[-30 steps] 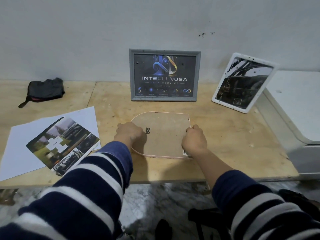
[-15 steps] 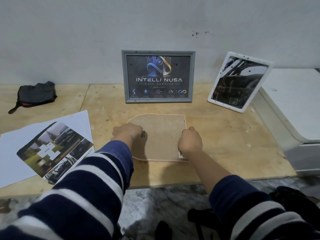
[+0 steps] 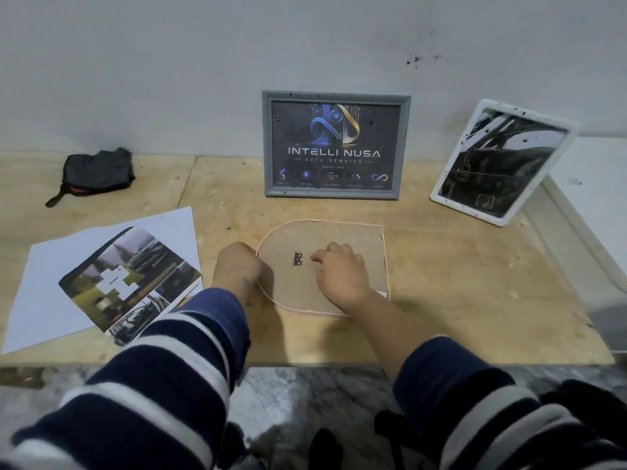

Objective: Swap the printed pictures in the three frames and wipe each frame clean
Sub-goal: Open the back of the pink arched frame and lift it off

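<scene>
Fingers (image 3: 325,257) of our right hand (image 3: 342,276) lie loosely curled on the brown fibreboard back of the arch-shaped frame (image 3: 349,239), clamped on nothing, tips near a small black metal hanger (image 3: 298,258). Our left hand (image 3: 237,266) is curled at the frame's rounded left edge; whether those fingers grip the pale pink rim or just rest there, we cannot tell. That frame lies face down on the raw plywood tabletop (image 3: 458,283), one end round, the other square.

Left of us, a glossy printed picture (image 3: 129,283), a photo collage with a white cross shape, rests on a plain white sheet (image 3: 51,300). Behind, a grey rectangular frame (image 3: 336,145) leans against the wall, reading "INTELLI NUSA" and "DATA SERVICE"; the tiny captions under its icons are too small to read. Right, a white rounded frame (image 3: 502,164) stands tilted, its dark picture hard to make out. Far left, a crumpled black cloth (image 3: 96,174). Striped navy sleeves fill the bottom, cut off.
</scene>
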`<state>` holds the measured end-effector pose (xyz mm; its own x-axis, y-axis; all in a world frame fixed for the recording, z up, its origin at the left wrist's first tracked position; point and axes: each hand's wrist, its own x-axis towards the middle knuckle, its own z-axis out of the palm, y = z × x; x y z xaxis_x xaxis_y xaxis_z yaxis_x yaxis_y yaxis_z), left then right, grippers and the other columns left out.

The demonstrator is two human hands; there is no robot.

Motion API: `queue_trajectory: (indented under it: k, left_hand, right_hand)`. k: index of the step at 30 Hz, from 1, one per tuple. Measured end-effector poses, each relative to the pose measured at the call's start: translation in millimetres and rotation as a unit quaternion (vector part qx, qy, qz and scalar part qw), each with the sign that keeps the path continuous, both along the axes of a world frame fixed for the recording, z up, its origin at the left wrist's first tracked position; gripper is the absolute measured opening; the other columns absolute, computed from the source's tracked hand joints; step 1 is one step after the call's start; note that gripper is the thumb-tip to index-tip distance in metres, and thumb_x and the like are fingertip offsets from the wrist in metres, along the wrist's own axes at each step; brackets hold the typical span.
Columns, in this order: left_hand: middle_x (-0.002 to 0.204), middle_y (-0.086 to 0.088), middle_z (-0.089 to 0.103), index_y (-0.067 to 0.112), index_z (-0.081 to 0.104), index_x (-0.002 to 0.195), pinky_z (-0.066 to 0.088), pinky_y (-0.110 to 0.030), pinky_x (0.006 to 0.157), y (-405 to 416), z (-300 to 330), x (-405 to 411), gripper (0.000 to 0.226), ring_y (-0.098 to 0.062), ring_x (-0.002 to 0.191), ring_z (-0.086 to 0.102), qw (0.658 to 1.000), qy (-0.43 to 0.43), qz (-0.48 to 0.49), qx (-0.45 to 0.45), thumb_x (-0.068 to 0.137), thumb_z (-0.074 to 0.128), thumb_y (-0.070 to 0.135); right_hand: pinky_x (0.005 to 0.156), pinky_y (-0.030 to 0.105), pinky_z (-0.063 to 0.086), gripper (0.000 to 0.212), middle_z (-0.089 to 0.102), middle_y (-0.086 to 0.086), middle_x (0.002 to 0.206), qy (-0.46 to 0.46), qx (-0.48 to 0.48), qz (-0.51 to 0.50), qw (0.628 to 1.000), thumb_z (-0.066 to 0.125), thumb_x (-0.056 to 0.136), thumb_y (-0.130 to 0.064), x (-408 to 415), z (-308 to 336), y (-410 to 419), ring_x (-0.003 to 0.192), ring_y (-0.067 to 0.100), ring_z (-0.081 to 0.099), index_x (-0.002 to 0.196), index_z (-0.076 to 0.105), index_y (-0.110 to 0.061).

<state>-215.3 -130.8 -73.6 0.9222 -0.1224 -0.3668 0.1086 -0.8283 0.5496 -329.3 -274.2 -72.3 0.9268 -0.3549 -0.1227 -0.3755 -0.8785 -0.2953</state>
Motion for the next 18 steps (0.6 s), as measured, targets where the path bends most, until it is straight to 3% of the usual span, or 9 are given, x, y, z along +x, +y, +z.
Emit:
queue_trajectory:
  k: [5,9,14,18]
  left_hand:
    - [0.09,-0.005,0.065,0.017,0.066,0.08,0.051,-0.032,0.075,13.1,-7.5,6.1,0.013,-0.024,0.083,0.058,0.996,0.026,0.045,-0.076,0.08,0.061,0.005]
    - [0.083,-0.003,0.067,0.015,0.069,0.08,0.052,-0.028,0.073,19.8,-12.0,8.9,0.013,-0.023,0.079,0.063,0.987,0.06,0.068,-0.13,0.079,0.064,0.004]
    - [0.08,-0.001,0.065,0.017,0.068,0.074,0.045,-0.024,0.074,25.3,-13.2,13.4,0.014,-0.021,0.081,0.061,0.987,0.067,0.043,-0.139,0.083,0.068,0.006]
    - [0.085,-0.007,0.071,0.012,0.071,0.069,0.054,-0.032,0.083,25.1,-13.6,16.1,0.013,-0.026,0.086,0.065,0.99,0.072,0.034,-0.119,0.081,0.066,0.01]
  right_hand:
    - [0.093,0.038,0.037,0.048,0.056,0.003,0.121,0.011,0.025,0.091,0.995,0.039,0.095,-0.008,28.0,2.7,18.9,0.115,0.026,0.045,0.133,0.053,-0.033]
    - [0.091,0.039,0.035,0.054,0.052,0.005,0.121,0.034,-0.009,0.141,0.989,0.032,0.097,-0.008,45.3,4.4,30.4,0.116,0.029,0.043,0.138,0.046,-0.039]
    - [0.09,0.04,0.034,0.049,0.045,0.006,0.115,0.053,-0.064,0.198,0.977,0.026,0.101,-0.018,58.9,7.5,33.2,0.113,0.029,0.04,0.14,0.041,-0.043]
    - [0.088,0.04,0.032,0.052,0.041,0.005,0.122,0.053,-0.111,0.234,0.965,0.025,0.101,-0.014,60.9,9.0,27.6,0.116,0.028,0.036,0.143,0.038,-0.044]
